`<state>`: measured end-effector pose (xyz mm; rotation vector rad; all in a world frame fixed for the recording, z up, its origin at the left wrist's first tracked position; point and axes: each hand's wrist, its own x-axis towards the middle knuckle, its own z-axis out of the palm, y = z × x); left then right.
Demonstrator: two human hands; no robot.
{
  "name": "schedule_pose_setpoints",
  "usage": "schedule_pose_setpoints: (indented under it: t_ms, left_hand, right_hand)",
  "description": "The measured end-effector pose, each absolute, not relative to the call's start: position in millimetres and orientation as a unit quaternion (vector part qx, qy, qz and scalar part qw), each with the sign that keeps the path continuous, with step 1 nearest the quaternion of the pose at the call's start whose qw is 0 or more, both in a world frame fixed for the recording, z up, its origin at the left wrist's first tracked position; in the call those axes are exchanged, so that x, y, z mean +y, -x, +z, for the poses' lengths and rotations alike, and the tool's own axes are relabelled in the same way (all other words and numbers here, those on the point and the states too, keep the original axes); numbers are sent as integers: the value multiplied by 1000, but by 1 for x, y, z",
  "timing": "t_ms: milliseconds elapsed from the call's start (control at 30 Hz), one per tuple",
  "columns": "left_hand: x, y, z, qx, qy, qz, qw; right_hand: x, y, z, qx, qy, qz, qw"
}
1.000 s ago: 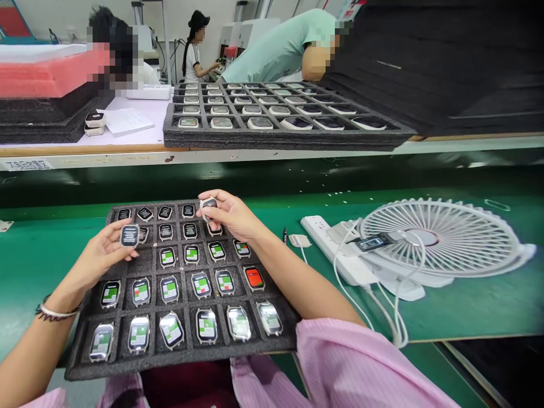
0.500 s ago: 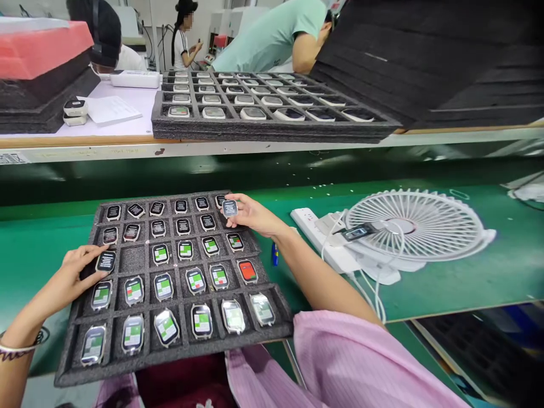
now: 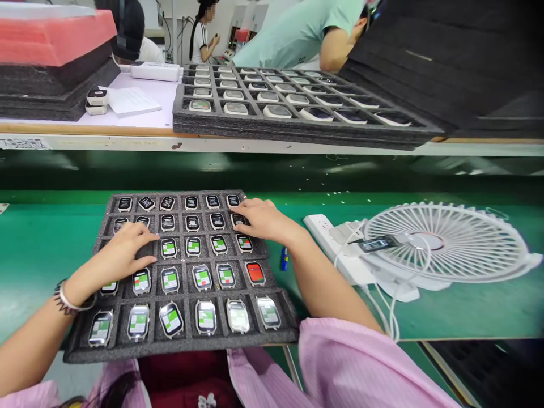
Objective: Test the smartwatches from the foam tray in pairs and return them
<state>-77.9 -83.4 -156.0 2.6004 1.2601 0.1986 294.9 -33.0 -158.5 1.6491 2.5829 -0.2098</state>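
Note:
My right hand [image 3: 266,221] is at the far right of the foam tray [image 3: 182,352]. Its thumb and fingertips pinch the sides of a smartwatch [image 3: 238,219], whose dark screen shows white text, sitting in its cell. My left hand [image 3: 123,249] reaches over the tray's left side, thumb and forefinger apart with nothing seen between them. Just right of those fingertips lies a smartwatch with a green-and-white screen [image 3: 169,248]. The left hand and wrist hide the third row's leftmost cell. Several more smartwatches fill the rows, one with a red screen [image 3: 255,273].
On the green bench [image 3: 459,309] to the right are a white fan [image 3: 450,241], a power strip [image 3: 323,229] with cables and a small blue object [image 3: 284,259]. The shelf above carries another foam tray of watches [image 3: 272,127] and stacked foam [image 3: 55,85]. Other people are behind it.
My right hand has lowered the raised smartwatch into the second row's right-hand cell. My left hand has let go of a dark-screened smartwatch and moved right over the tray. The view has shifted slightly.

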Motion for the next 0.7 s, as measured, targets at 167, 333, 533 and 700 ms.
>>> schedule_pose_setpoints:
  t_ms: [167,333,533,700]
  left_hand:
    - [-80,34,-158,448,-892,-29,49]
    - [-76,20,-159,454,-888,-63,24]
    - [-64,27,-159,464,-868,66,164]
    - [-63,31,-132,409,-697,332,486]
  right_hand:
    - [-65,-231,-144,908,-417,-51,4]
    - [-75,-196,-154,925,-379,-5,39]
    - [-62,-194,-156,931,-359,-63,20]
    - [-49,-207,-154,809,-303,-434,-256]
